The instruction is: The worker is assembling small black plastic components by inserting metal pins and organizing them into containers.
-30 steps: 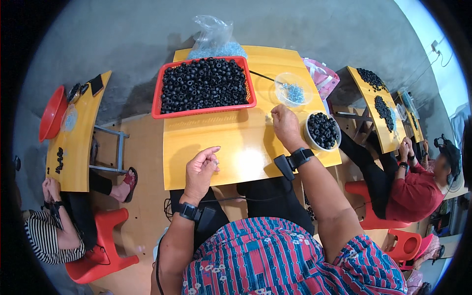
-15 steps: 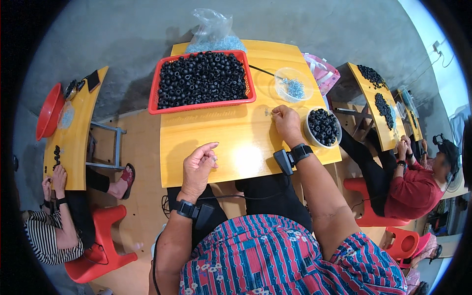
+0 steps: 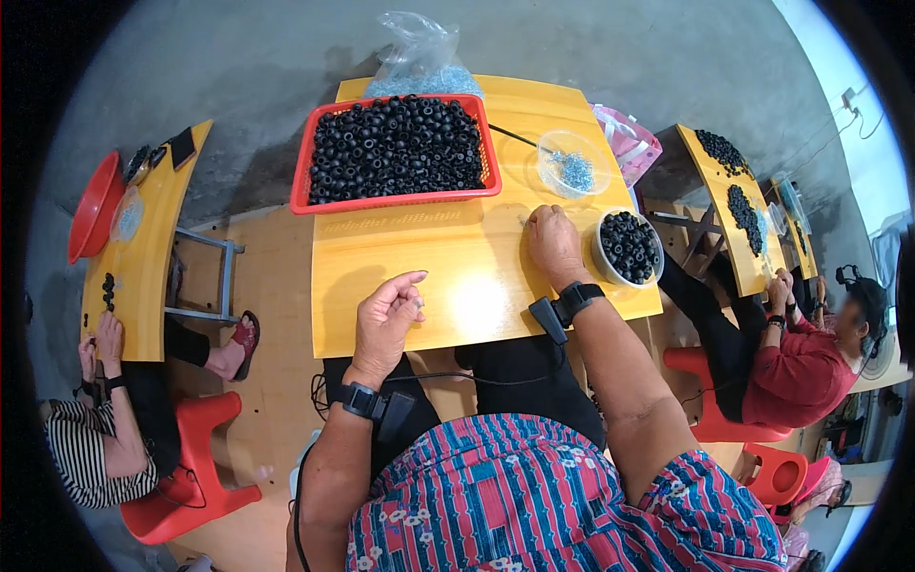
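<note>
My left hand hovers over the near edge of the yellow table. Its index finger points out while the thumb and other fingers curl together. A tiny pale bit seems to show at those fingertips, too small to name. Farther right, my right hand rests on the tabletop with its fingers bent down and pressed together. Whatever is under its fingertips is hidden. Beside this hand stands a white tub filled with black ring-like parts. Beyond it is a clear bowl of small bluish clear pieces.
A red basket heaped with black parts sits at the back left, before a clear plastic bag of bluish pieces. A dark rod leans into the bowl. Co-workers sit at side tables left and right.
My right hand has shifted slightly, and its fingertips now cover most of the tiny pieces seen on the table earlier. The left hand keeps nearly the same pose.
</note>
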Demonstrator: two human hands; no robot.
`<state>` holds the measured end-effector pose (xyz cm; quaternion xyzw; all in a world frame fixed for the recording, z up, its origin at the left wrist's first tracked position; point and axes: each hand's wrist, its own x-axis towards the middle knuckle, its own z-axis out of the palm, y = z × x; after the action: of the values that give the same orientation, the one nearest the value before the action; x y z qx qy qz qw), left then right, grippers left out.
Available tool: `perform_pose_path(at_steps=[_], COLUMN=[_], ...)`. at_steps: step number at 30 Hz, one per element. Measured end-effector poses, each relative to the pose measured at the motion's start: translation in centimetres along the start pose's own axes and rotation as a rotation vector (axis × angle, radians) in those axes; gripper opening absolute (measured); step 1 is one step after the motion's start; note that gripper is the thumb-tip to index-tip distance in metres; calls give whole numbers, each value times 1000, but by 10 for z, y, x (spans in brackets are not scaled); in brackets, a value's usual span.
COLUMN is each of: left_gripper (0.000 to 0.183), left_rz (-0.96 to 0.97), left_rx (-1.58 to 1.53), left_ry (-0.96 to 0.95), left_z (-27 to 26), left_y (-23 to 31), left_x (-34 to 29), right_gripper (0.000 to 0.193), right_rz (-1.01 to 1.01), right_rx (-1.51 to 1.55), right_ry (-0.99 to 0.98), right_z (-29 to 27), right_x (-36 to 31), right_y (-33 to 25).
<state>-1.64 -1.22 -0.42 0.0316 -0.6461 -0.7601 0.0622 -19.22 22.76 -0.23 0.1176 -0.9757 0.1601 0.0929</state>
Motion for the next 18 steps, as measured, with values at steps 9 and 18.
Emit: perform_pose_path(at_steps=[9,18], left_gripper=[32,31], left_rz=[-16,23], left_rx=[2,92], left_ry=[17,8], left_z=[-2,5], left_y=[-2,5], left_x=[-1,20], right_gripper=[8,16], right_rz=[-331,-141], right_rx=[299,232], right_ry=[524,187], right_z=[-87,-8], right_x=[-11,-50], right_y=[-46,2])
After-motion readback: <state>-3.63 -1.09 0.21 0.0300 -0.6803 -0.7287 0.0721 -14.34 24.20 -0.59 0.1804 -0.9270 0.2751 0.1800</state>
